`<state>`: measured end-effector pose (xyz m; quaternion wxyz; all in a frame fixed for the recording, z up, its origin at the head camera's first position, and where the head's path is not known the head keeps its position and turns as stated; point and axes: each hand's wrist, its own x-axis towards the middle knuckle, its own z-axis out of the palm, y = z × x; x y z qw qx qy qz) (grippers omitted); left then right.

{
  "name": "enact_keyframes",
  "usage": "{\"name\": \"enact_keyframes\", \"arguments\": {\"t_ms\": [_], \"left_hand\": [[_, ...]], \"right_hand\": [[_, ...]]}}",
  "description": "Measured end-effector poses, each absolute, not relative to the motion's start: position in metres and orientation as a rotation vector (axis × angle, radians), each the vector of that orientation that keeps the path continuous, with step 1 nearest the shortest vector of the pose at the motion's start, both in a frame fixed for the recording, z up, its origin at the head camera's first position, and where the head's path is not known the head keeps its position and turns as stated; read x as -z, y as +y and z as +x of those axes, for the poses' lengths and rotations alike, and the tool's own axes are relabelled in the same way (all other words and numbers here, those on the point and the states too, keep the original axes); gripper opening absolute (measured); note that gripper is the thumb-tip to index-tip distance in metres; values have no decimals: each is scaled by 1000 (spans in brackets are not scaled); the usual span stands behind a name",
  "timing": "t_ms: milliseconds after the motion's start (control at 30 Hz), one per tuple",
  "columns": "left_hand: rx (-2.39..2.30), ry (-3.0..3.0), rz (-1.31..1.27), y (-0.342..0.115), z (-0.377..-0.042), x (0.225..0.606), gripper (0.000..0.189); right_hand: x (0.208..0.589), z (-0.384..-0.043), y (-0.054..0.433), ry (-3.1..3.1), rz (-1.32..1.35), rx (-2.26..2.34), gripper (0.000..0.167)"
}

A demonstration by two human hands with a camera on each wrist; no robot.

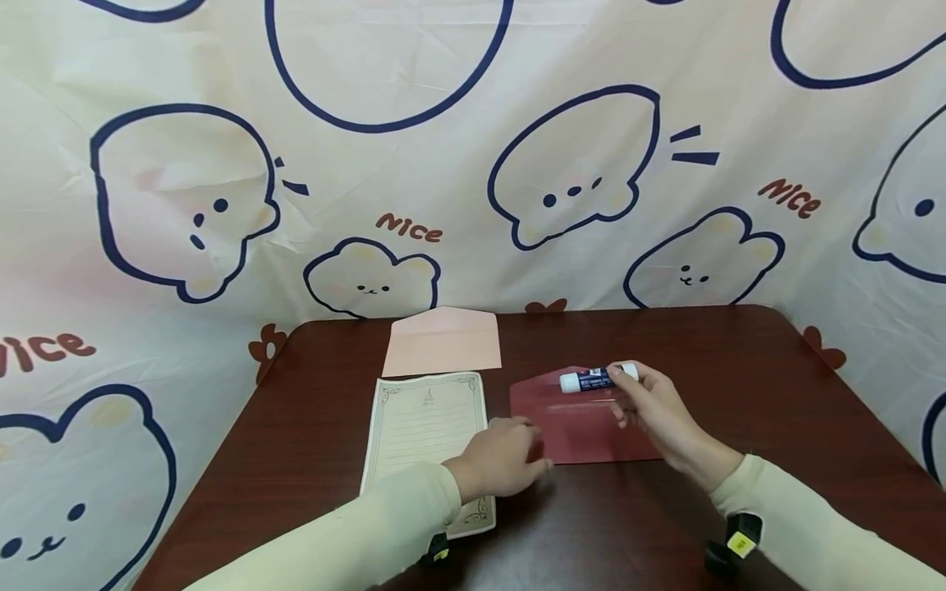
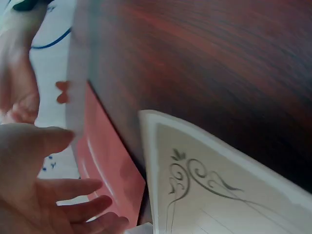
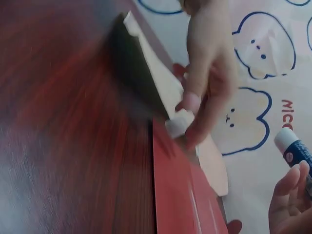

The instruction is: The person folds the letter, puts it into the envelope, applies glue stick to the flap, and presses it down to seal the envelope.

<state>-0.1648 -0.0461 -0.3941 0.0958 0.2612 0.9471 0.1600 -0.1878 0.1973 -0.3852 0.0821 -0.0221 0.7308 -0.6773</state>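
My right hand [image 1: 654,410] pinches a glue stick [image 1: 594,379] between thumb and fingers, lying sideways above a dark red envelope [image 1: 576,431]. The tube has a dark blue label and white ends, also visible in the right wrist view. Over the right edge of a lined sheet of letter paper [image 1: 414,414] hovers my left hand [image 1: 498,460], close to the envelope's left corner. In the left wrist view its thumb and fingers are spread apart, with nothing between them. A small white piece [image 3: 178,124] shows near the left fingers in the right wrist view; its kind is unclear.
A pale pink envelope [image 1: 443,343] lies at the back edge of the dark brown table [image 1: 665,525], behind the letter paper. A cloth [image 1: 576,279] printed with cartoon bears hangs behind and around the table. Each sleeve carries a black wrist device [image 1: 739,538].
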Motion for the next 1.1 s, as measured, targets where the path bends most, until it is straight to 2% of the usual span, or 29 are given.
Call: {"name": "enact_keyframes", "arguments": {"t_ms": [133, 300, 433, 800, 1100], "left_hand": [[-222, 2830, 858, -45, -159, 399, 46], [-118, 2792, 858, -45, -157, 402, 58], [-87, 2760, 860, -47, -158, 404, 60], [-52, 2728, 901, -48, -161, 404, 58], [15, 2753, 949, -48, -162, 405, 55]], "right_hand": [[391, -196, 199, 2299, -75, 1979, 49], [395, -205, 198, 2343, -34, 1971, 51], [398, -212, 196, 2433, -38, 1907, 50], [414, -235, 176, 2765, -392, 1579, 24], [419, -237, 162, 2788, -473, 1442, 20]]}}
